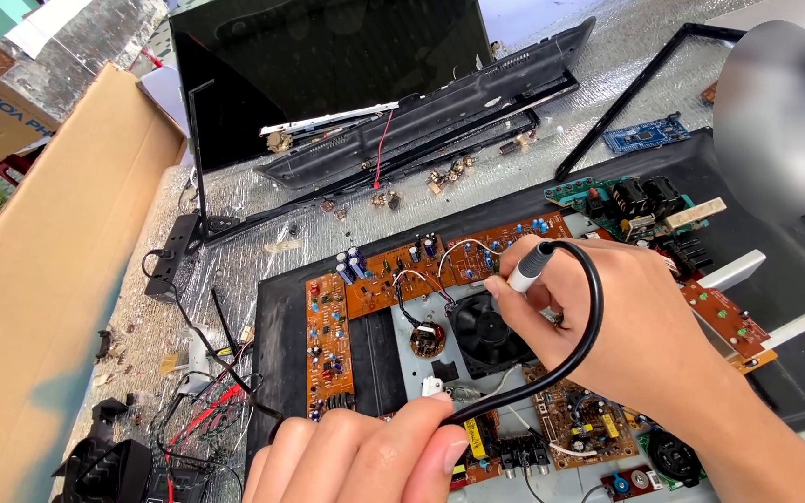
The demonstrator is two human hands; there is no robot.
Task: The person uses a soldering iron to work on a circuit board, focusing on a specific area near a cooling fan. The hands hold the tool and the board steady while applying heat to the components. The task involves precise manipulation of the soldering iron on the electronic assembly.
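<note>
My right hand (621,317) grips a grey pen-shaped tool (530,266) with a thick black cable (592,307) looping back over the hand. Its tip is hidden by my fingers, over the black fan (482,331) and the long brown circuit board (440,265). My left hand (370,456) rests at the bottom, fingers curled, thumb pressing on the black cable near a small white connector (432,384). A second brown board (328,340) runs down the left side of the black chassis (277,373).
A large cardboard box (44,307) stands at the left. Black plastic casing (421,121) and a thin frame (626,102) lie behind on silver padded sheet. Red and black wires (202,410) lie left of the chassis. More boards (640,205) sit at the right.
</note>
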